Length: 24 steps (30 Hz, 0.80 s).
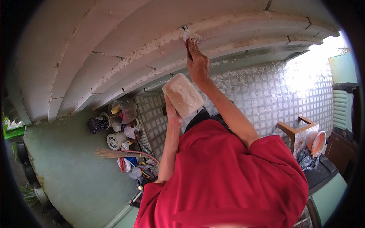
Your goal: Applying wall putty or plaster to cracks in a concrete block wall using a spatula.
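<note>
Your right hand reaches up to the stepped white moulding, its fingers pressed together around a small putty knife whose blade touches the cracked, chipped edge of one ledge. Your left hand sits lower, palm up, with the fingers spread under a flat board loaded with pale filler; the fingertips themselves are hidden beneath it. The board floats just below and left of your right wrist, apart from the wall.

Above the knife the ledges run on in both directions, with open cracks to the left and further ones to the right. Below the moulding, the tiled wall is bare and speckled with white flecks.

Far beneath you, on the green floor, a cluster of buckets and containers and a broom crowd the wall's foot. Your red shirt covers much of the lower view. At the right, glare washes out the upper corner, and a wooden frame shows only partly.
</note>
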### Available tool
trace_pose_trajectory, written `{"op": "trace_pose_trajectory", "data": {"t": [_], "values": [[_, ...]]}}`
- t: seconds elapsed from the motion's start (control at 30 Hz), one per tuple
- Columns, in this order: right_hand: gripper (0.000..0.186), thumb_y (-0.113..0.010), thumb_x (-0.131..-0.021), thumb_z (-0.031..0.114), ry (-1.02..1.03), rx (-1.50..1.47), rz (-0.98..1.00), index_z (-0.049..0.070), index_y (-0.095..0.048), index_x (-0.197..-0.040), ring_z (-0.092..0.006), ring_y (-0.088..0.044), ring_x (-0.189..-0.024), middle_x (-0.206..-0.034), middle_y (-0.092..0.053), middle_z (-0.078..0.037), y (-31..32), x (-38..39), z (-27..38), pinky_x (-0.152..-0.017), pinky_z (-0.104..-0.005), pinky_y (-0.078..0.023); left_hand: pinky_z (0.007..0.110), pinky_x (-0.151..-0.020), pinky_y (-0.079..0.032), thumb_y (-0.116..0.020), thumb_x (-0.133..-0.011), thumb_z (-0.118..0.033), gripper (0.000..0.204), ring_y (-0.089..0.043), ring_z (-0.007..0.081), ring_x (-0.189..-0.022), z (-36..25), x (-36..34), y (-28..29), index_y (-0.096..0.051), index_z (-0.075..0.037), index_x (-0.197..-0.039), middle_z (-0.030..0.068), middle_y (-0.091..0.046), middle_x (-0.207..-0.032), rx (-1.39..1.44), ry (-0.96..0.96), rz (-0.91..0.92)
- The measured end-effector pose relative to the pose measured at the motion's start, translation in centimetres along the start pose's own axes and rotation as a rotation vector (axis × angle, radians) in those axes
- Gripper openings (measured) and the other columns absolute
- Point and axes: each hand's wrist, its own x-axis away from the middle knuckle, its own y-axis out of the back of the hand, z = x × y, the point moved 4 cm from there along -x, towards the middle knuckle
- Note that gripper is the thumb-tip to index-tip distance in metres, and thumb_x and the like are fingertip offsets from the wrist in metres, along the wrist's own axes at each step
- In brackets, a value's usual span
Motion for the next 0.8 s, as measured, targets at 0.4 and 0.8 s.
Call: {"op": "trace_pose_trajectory", "data": {"t": [0.4,0.8], "values": [[0.031,-0.054,-0.091,0.0,-0.184,-0.239,0.031,0.002,-0.064,-0.121,-0.0287,-0.07,-0.096,-0.116,-0.067,-0.019,5.4,1.4,-2.1,-0.081,-0.0341,-0.054,0.051,-0.107,-0.043,-0.031,-0.099,-0.059,0.064,-0.047,0.0289,-0.131,-0.7,0.1,1.6,-0.031,-0.019,-0.149,0.0046,-0.043,-0.147,0.021,0.022,0.046],[0.035,-0.054,-0.09,-0.009,-0.537,-0.457,-0.4,-0.006,-0.061,-0.124,-0.0159,-0.064,-0.103,-0.118,-0.067,-0.012,10.3,-0.5,-14.3,-0.091,-0.0294,-0.053,0.049,-0.109,-0.04,-0.032,-0.099,-0.06,0.066,-0.044,0.0296,-0.134,0.1,1.4,2.1,-0.029,-0.018,-0.15,0.0051,-0.041,-0.149,0.032,-0.028,0.008]]}}
